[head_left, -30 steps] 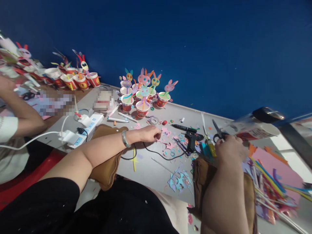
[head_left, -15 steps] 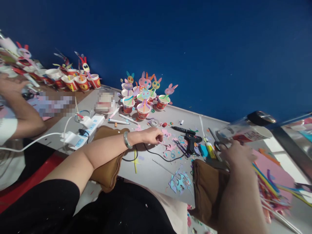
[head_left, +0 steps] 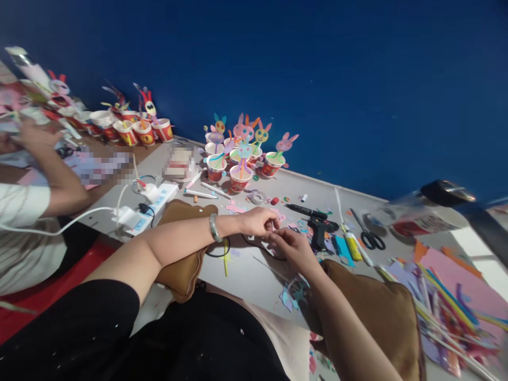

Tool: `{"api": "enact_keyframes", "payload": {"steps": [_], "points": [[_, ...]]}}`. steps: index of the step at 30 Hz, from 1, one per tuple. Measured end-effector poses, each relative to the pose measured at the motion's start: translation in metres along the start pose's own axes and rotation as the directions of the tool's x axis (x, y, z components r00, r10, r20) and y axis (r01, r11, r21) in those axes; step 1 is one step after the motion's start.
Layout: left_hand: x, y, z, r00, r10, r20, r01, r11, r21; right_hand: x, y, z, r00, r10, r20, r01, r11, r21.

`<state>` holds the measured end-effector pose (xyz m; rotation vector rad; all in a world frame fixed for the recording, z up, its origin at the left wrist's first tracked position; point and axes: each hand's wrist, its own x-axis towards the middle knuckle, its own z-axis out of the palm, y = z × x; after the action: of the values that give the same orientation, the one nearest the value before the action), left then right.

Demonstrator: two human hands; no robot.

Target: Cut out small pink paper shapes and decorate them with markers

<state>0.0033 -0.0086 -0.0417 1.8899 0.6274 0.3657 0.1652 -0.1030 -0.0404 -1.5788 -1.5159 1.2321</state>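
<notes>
My left hand (head_left: 259,221), with a bangle (head_left: 215,227) on its wrist, is closed, its fingertips pinched together over the table. Right beside it, my right hand (head_left: 294,248) is also closed, thumb and index finger meeting the left fingertips. Whatever they pinch is too small or hidden to make out. Under and around the hands lie paper scraps (head_left: 291,296) and a black cable. Just beyond the right hand lies a black glue gun (head_left: 318,233), with a black pen (head_left: 305,211) by it. The scissors (head_left: 372,236) rest farther right.
Paper cups with rabbit figures (head_left: 241,182) stand by the blue wall. A power strip (head_left: 156,203) is at left, near a co-worker's arm (head_left: 65,169). Brown cushions (head_left: 375,307) lie under my forearms. Pipe cleaners (head_left: 452,301) and a clear jar (head_left: 413,206) are at right.
My right hand has moved left from the scissors to my left hand, leaving the scissors on the table. The left hand stays pinched over about the same spot. The view has shifted slightly.
</notes>
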Motion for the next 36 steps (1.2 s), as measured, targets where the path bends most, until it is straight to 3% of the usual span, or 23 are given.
{"api": "enact_keyframes", "payload": {"steps": [7,11,15,19,24,27,31,36], "points": [[0.003,0.0,0.001,1.0,-0.03,-0.004,0.03,0.996,0.083,0.005,0.014,-0.003,1.0,0.022,0.022,-0.024,0.994,0.105],[0.003,-0.002,-0.003,0.996,-0.083,0.029,0.084,0.994,-0.065,0.004,0.02,-0.002,0.997,0.074,0.037,-0.08,0.968,0.236],[0.004,-0.007,-0.007,0.977,-0.157,0.147,0.19,0.949,-0.251,0.005,0.026,-0.004,0.997,0.072,0.043,-0.082,0.935,0.344],[0.006,-0.007,-0.007,0.971,-0.155,0.18,0.202,0.939,-0.28,0.004,0.025,-0.004,0.997,0.063,0.047,-0.076,0.922,0.379],[0.005,0.0,-0.006,0.986,-0.153,0.06,0.159,0.98,-0.117,0.004,0.023,0.001,0.997,0.046,0.067,-0.067,0.931,0.359],[0.002,0.006,-0.009,0.98,-0.195,0.032,0.195,0.981,0.024,0.005,0.026,0.002,0.999,0.026,0.024,-0.032,0.95,0.312],[0.001,0.011,-0.017,0.968,-0.25,-0.012,0.244,0.93,0.277,0.007,0.028,0.0,0.995,0.046,-0.084,-0.027,0.974,0.224],[0.002,0.006,-0.019,0.975,-0.221,0.001,0.193,0.855,0.481,0.009,0.024,0.0,0.995,0.098,-0.003,-0.093,0.953,0.29]]}}
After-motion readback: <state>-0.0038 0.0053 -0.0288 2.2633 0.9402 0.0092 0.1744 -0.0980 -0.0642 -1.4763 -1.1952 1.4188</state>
